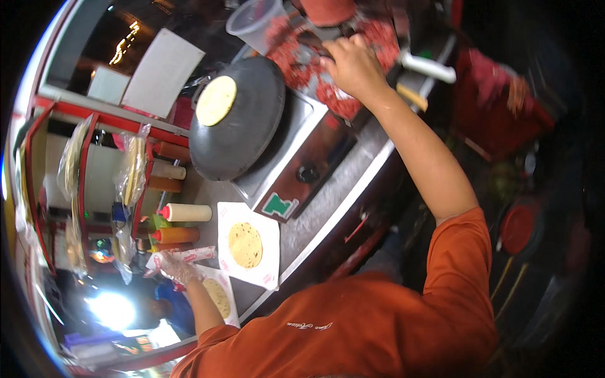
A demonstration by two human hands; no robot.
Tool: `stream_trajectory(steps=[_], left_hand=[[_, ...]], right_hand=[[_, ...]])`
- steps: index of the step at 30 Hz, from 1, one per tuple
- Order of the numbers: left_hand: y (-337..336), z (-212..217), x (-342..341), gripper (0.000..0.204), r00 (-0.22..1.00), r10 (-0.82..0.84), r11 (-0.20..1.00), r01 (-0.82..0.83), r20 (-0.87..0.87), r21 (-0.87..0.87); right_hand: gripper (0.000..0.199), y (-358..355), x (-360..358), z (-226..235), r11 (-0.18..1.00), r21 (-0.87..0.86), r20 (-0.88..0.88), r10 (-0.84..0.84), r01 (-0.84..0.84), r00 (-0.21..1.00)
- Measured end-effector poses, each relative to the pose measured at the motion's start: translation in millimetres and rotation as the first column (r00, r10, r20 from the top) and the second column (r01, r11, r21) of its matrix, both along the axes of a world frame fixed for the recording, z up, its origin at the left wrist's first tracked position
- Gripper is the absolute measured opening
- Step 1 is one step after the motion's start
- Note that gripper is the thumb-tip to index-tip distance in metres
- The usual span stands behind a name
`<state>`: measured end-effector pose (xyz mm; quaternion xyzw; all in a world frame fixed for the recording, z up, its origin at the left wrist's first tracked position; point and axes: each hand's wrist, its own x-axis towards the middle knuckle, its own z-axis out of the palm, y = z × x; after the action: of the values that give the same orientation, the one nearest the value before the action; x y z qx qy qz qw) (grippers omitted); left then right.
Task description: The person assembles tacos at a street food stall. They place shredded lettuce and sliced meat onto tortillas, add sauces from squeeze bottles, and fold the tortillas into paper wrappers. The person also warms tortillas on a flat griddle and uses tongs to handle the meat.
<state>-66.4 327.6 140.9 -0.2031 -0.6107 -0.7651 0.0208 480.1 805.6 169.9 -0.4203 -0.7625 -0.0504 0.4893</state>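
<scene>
In the head view, the left hand (179, 269), in a clear glove, is gripping a long paper wrap (200, 253) below the round black griddle (255, 135). This wrap is probably light, soft and easily crushed, so its middle is offering the safest hold, without squeezing. The right hand (353, 66) is hovering over red chopped meat (287, 66), right of the griddle; what it is gripping, I cannot tell.

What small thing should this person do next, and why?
Perhaps bring some red chopped food to the spotted flatbread on white paper by the stove: the right hand is at that food, and the flatbread lies flat with no visible filling.
</scene>
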Motion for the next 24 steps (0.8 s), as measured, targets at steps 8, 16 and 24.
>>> stream_trajectory(steps=[8,16,24], left_hand=[[-21,-18,-19,0.065,0.996,0.079,0.992,-0.074,-0.037,0.106],[-24,-22,4,0.067,0.995,0.077,0.982,-0.064,-0.065,0.179],[-30,-14,44,0.065,0.968,0.246,0.958,-0.251,-0.056,-0.138]], right_hand=[[0.025,91,-8,55,0.964,-0.246,0.650,0.239,-0.098,0.721],[0.019,206,-118,211,0.991,-0.028,0.702,0.112,-0.130,0.703],[0.028,338,-265,171,0.936,-0.216,0.976,0.207,0.278,0.060]])
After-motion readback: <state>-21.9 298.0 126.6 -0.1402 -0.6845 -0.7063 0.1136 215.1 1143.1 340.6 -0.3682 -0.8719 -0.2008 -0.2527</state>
